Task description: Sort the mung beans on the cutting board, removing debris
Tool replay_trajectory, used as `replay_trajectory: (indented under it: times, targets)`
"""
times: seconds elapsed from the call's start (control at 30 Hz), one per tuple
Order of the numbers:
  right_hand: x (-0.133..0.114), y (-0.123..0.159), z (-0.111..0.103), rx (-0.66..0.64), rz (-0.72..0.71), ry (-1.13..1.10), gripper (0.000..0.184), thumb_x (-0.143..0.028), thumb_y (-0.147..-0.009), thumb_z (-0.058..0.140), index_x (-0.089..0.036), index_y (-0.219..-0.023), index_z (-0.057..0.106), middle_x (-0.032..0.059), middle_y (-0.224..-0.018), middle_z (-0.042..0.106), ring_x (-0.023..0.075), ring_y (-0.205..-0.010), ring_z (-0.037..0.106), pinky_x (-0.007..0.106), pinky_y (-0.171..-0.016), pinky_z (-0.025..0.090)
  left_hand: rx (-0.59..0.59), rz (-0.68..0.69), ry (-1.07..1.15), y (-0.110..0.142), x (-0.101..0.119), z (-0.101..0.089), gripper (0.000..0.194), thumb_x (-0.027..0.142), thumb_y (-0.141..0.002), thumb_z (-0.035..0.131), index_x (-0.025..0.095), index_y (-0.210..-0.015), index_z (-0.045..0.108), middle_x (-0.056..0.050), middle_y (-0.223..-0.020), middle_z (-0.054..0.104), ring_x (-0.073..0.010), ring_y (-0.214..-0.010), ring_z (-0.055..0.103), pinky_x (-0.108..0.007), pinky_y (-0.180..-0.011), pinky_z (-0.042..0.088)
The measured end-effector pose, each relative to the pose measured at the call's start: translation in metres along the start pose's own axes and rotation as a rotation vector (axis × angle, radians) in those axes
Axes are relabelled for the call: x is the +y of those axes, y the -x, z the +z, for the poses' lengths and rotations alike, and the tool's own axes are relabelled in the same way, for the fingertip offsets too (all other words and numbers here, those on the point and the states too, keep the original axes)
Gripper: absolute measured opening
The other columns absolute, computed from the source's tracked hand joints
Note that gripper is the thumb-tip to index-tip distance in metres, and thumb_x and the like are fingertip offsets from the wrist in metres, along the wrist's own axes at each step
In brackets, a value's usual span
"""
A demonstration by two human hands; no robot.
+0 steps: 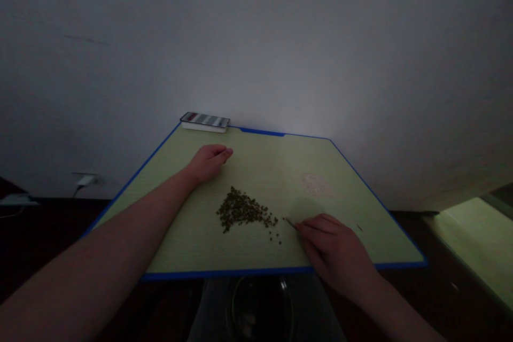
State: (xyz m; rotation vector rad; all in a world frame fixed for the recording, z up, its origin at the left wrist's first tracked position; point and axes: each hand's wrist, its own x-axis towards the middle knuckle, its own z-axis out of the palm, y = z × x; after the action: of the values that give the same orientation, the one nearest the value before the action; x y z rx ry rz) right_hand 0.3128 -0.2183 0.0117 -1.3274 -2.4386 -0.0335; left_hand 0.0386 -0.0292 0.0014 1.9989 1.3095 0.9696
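Observation:
A pile of small dark green beans [242,209] lies in the middle of a pale green table [256,160] with a blue edge. My right hand [334,248] rests near the front edge, fingers pinched on a thin tool, perhaps tweezers [290,223], whose tip points at a few stray beans right of the pile. My left hand [208,162] lies on the table behind the pile, fingers loosely curled, nothing visible in it. A faint patch of pale grains [317,185] sits to the right of the pile.
A phone on a white box [204,121] lies at the table's far left corner against the white wall. A glass bowl [260,307] stands below the front edge. A second pale green table [476,240] is at the right. A plug and cable [86,180] are on the left.

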Motion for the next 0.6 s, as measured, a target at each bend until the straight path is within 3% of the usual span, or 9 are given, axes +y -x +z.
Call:
replay_trajectory:
  times: [0.33,0.6]
  targets:
    - [-0.01,0.002,-0.004,-0.05,-0.083,-0.084,0.032,-0.01,-0.08,0.046,-0.013,-0.105,0.064,0.0092,-0.089,0.066,0.019,-0.078,0.056,0.035,-0.071,0.049,-0.008,0.015,-0.005,-0.001,-0.005,0.001,0.041,0.048,-0.08,0.041,0.017,-0.053,0.036,0.005,-0.047,0.029,-0.0077,-0.047,0.03,-0.024,-0.049,0.022]
    - [-0.029,0.004,0.004,-0.018,-0.16,0.01,0.032,-0.008,-0.077,0.046,-0.01,-0.104,0.064,0.0111,-0.09,0.068,0.0199,-0.077,0.056,0.034,-0.07,0.05,0.003,0.018,-0.038,-0.001,-0.002,0.001,0.041,0.047,-0.08,0.041,0.017,-0.052,0.036,0.005,-0.047,0.03,-0.0077,-0.047,0.03,-0.024,-0.049,0.022]
